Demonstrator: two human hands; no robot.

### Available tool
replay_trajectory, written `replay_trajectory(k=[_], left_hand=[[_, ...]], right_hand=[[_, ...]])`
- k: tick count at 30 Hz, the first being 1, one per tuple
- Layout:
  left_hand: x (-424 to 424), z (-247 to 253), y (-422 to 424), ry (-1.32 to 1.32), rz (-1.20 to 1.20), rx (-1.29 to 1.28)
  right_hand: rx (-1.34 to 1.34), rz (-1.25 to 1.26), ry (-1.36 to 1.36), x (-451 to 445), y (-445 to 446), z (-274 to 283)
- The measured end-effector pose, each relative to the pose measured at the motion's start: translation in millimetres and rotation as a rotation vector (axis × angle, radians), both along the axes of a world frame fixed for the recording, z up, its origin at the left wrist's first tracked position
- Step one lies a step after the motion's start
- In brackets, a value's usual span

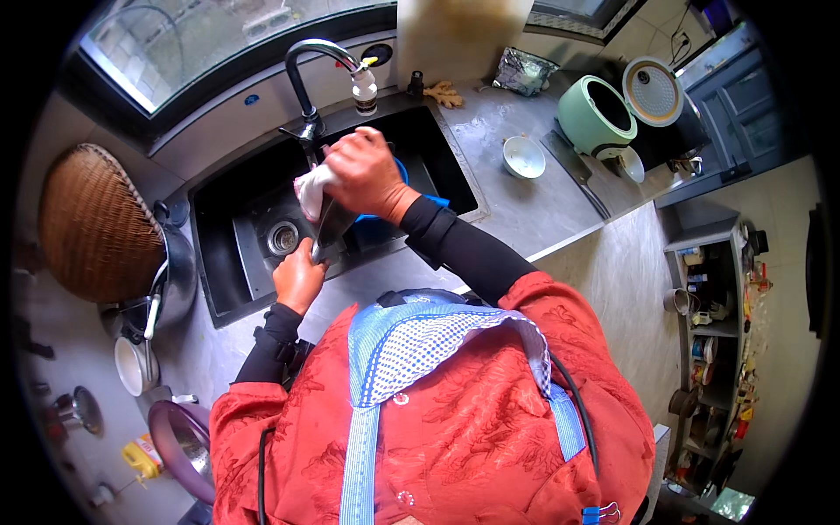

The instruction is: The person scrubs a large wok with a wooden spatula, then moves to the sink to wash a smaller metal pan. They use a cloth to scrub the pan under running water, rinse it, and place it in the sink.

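Note:
Over the black double sink (209, 275), my left hand (298, 275) grips the metal handle of a dark, flat-looking utensil (336, 220); its exact kind cannot be told. Above and to the right, my right hand (364, 167) is closed on a white cloth with pinkish edges (316, 190), which hangs against the utensil's upper part. Behind my right hand and wrist, a blue basin (401, 172) in the right bowl is partly hidden. The curved chrome faucet (321, 44) with a filter tip rises behind the hands. A round drain strainer (283, 238) shows in the left bowl.
Right of the sink are a white bowl (524, 157), a cleaver (577, 172), an open green rice cooker (587, 118), ginger (444, 94) and a foil-like bag (525, 71). On the left stand a wicker basket (98, 223), a metal pot (180, 275), a white mug (134, 367) and a purple colander (164, 440).

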State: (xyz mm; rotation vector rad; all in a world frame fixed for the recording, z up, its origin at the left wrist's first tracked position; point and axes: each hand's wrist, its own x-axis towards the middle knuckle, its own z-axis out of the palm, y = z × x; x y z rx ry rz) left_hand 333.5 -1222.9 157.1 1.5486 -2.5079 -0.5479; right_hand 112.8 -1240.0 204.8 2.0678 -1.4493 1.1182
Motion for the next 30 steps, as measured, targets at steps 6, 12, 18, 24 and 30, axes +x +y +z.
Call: replay_trajectory(k=[6,12,18,24,30], left_hand=[[19,6,6,-0.016,0.041,-0.086],[28,-6,14,0.134,0.091,0.071],[27,-20,2,0.844,0.247,1.254],[26,-7,-8,0.886,0.131,1.787],[7,0,-2,0.343,0.077,0.769]], right_hand=[[0.230,0.010,-0.857,-54,-35,-48],[0.589,0.247,-1.425,-72,-35,-82],[0.530,0.376,-1.573,-74,-21,-76],[0.577,0.342,-1.580,-93,-3,-88],[0.505,0.180,-1.260,-94,11,-93]])
